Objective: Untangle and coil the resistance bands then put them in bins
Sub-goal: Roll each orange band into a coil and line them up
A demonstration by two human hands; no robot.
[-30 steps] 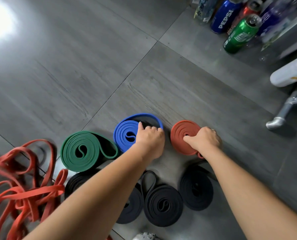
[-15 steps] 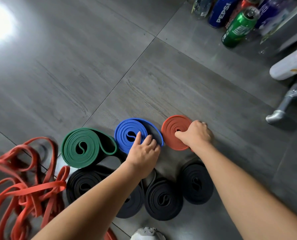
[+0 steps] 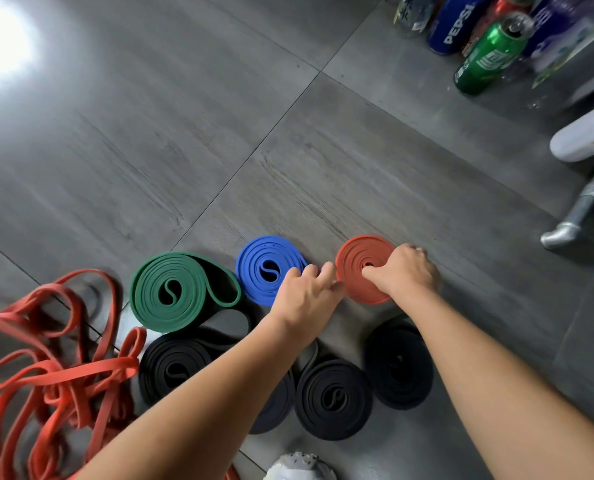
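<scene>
A small red coil (image 3: pixel 352 271) lies flat on the grey floor. My right hand (image 3: pixel 406 273) grips it, thumb near its centre hole and fingers curled over its right edge. My left hand (image 3: pixel 306 297) lies between the blue coil (image 3: pixel 266 266) and the red one, its fairly straight fingertips at the red coil's left edge. A green coil (image 3: pixel 177 292) with a loose outer loop sits left of the blue one. Three black coils (image 3: pixel 174 368) (image 3: pixel 333 400) (image 3: pixel 397 368) lie nearer me, a further dark one partly under my left arm. No bin is in view.
A tangle of loose red bands (image 3: pixel 46 375) spreads at the lower left. Drink cans and bottles (image 3: pixel 486 53) stand at the top right, with a white object (image 3: pixel 583 136) and a metal leg (image 3: pixel 565 230) below them. A shoe tip (image 3: pixel 299 467) shows at the bottom edge.
My left hand has come off the blue coil and slid right to the red coil's edge. The blue coil's loose outer loop now lies snug. My right hand stays on the red coil.
</scene>
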